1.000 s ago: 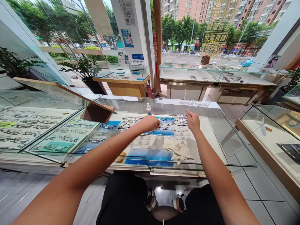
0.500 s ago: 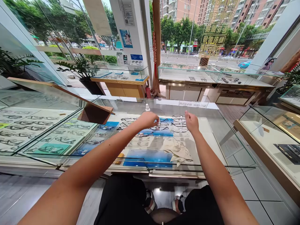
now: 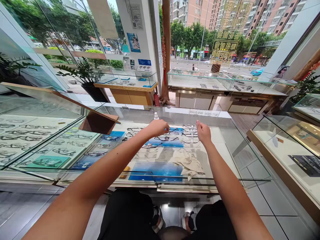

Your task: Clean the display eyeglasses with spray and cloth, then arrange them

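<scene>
Both of my hands are raised over the glass display case (image 3: 217, 116) in front of me. My left hand (image 3: 159, 127) is closed, its fingers curled down and pinched, near a white-capped bottle (image 3: 156, 116). To the right, my right hand (image 3: 204, 132) is closed too, thumb up, beside a row of eyeglasses (image 3: 190, 135). Whatever either hand pinches, if anything, is too small to make out. Between and below the hands, several more eyeglasses (image 3: 167, 138) lie on a blue card. A crumpled beige cloth (image 3: 188, 162) lies nearer me.
A wooden-framed mirror or stand (image 3: 98, 121) leans on the case at left. Another blue card (image 3: 155, 171) lies near the front edge, with a yellowish block (image 3: 125, 172) beside it. More display cases stand at right (image 3: 287, 140) and by the window (image 3: 197, 81).
The view has shifted slightly. Both hands keep nearly the same closed pose and place over the case; the cloth and eyeglasses appear unmoved.
</scene>
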The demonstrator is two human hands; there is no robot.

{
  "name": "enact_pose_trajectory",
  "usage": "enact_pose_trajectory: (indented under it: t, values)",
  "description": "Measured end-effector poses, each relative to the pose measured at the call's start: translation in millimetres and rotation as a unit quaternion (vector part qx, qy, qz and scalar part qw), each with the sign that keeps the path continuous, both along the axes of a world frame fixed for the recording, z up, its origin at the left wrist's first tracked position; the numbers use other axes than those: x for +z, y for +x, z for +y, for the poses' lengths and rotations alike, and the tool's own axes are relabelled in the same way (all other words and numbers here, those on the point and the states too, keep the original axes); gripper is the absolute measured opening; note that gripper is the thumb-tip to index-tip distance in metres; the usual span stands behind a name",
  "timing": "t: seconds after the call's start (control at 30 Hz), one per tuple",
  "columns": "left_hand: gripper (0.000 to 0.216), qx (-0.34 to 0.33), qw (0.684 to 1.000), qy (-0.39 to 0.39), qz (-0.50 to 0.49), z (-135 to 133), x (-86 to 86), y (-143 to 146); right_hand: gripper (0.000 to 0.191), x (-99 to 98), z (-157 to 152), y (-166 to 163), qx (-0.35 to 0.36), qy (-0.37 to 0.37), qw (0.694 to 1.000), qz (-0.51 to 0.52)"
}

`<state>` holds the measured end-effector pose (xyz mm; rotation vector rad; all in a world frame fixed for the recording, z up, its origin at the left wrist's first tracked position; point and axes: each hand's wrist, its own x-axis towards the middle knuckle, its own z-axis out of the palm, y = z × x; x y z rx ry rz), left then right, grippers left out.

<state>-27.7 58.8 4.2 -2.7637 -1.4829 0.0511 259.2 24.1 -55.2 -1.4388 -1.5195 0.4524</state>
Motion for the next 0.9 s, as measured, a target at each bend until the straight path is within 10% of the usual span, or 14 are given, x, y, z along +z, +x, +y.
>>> enact_pose_trajectory:
  t: [0.2,0.57,0.9]
  values:
    - [0.028,-0.004,0.966,-0.087,-0.243,-8,26.0,-5,0.064,2.2,1,-2,0.040,-0.036,0.995,0.082]
    - [0.048,0.022,0.670,-0.188,-0.717,-4,-14.1,33,0.042,36.9,16,-55,0.255,-0.107,0.934,0.225]
    - [0.045,0.014,0.670,-0.177,-0.721,-12,-33.8,34,0.034,23.1,10,-64,0.261,-0.072,0.915,0.298]
